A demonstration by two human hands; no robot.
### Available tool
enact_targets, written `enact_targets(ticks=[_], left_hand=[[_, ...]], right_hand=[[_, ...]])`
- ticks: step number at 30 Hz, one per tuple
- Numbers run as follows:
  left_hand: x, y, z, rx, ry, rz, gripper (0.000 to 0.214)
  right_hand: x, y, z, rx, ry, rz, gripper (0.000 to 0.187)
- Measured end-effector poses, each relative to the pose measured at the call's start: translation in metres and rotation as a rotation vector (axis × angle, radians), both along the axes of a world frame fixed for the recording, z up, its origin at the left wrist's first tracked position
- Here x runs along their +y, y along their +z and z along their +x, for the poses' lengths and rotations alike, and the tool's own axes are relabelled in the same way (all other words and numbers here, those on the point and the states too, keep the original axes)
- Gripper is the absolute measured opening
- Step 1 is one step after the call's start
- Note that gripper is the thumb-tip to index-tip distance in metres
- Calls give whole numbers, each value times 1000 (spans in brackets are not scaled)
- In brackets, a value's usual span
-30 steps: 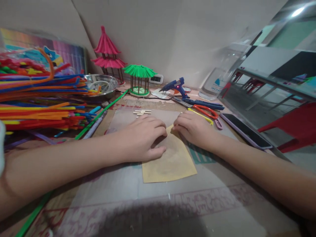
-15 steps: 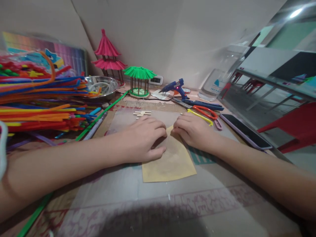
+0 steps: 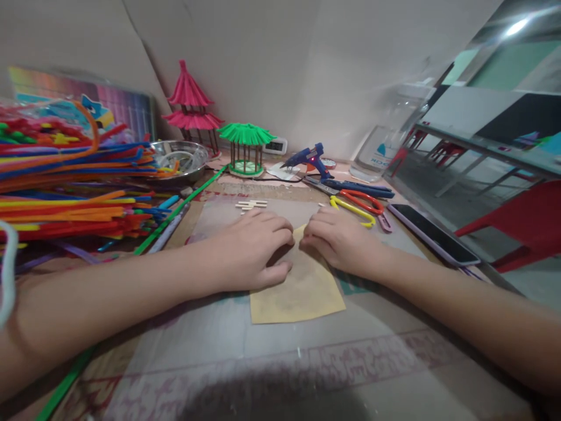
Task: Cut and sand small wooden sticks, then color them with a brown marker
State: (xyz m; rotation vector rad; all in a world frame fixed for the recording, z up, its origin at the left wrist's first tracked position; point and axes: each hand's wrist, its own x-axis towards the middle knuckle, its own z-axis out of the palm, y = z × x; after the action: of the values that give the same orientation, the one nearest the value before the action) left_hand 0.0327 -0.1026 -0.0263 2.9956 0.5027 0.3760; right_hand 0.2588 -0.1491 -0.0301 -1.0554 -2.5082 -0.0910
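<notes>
The left hand is laid palm down, its fingers loosely curled and its thumb held apart from them; no grip is formed between thumb and forefinger. The right hand is bent inward opposite, its fingers drawn together at the far end of the paper; whether anything is pinched there cannot be told. The two hands are held near each other, with a narrow gap between them.

Beneath and between them, the yellow paper is spread flat, its far part covered by the fingers and its wide near end exposed. It is laid on a pale sheet by which the work surface is covered.

Just beyond the left hand, short pale sticks are set down in a small cluster. Past the right hand, scissors are placed beside a dark blue tool, and farther right a phone is laid face up.

To the left, colorful pipe cleaners are heaped near a metal bowl. Along the back, a pink-roofed model, a green-roofed model, a blue glue gun with a lit red light, and a clear bottle are ranged. At far right, a red chair is seen.
</notes>
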Motion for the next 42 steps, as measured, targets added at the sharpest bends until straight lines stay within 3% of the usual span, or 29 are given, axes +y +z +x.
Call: enact_targets(ticks=[2,5,9,12,20,29,42], left_hand=[[0,-1,0,-5,7,-2,30],[1,-2,0,-28,13,-29,29],[3,-3,-1,-80,4,-81,28],[5,-1,-1,-170,-17,-141,26],[-2,7,-5,-435,-6,-176,13],[-5,9,-5,-427,14,-163,13],[-2,6,-5,-458,-28,-140,9]], right_hand=[[3,-2,3,78,-94,-40,24],[3,-4,3,448,-171,-326,17],[-3,-3,-3,1012,-82,-785,28],[-7,-1,-7,1127,-5,-970,35],[-15,4,-15,1067,5,-1047,32],[-21,4,-23,1041,-20,-1119,41],[-19,-1,-20,979,74,-1086,30]])
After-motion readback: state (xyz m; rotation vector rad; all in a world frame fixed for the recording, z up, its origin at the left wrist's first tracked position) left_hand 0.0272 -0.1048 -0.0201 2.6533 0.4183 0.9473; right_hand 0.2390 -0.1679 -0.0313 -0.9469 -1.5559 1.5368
